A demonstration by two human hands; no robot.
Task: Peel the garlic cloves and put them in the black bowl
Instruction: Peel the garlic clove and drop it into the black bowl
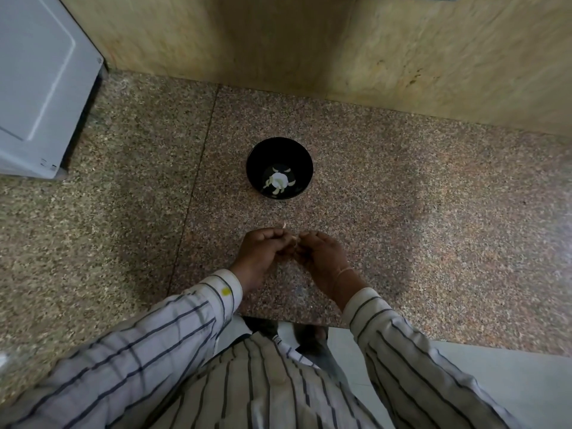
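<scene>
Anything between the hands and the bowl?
Mostly bare counter in the head view. One pale scrap, likely peel, lies just beyond the left hand and right hand, which pinch a clove; the bowl stands apart.

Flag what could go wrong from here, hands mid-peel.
1. The left hand and right hand pinch the clove near the front edge of the counter; a slip may send it to the floor.
2. The bowl stands apart, beyond the hands; a tossed clove could miss it.
3. A pale scrap lies just past the fingertips; loose skin might end up among the peeled cloves.
</scene>
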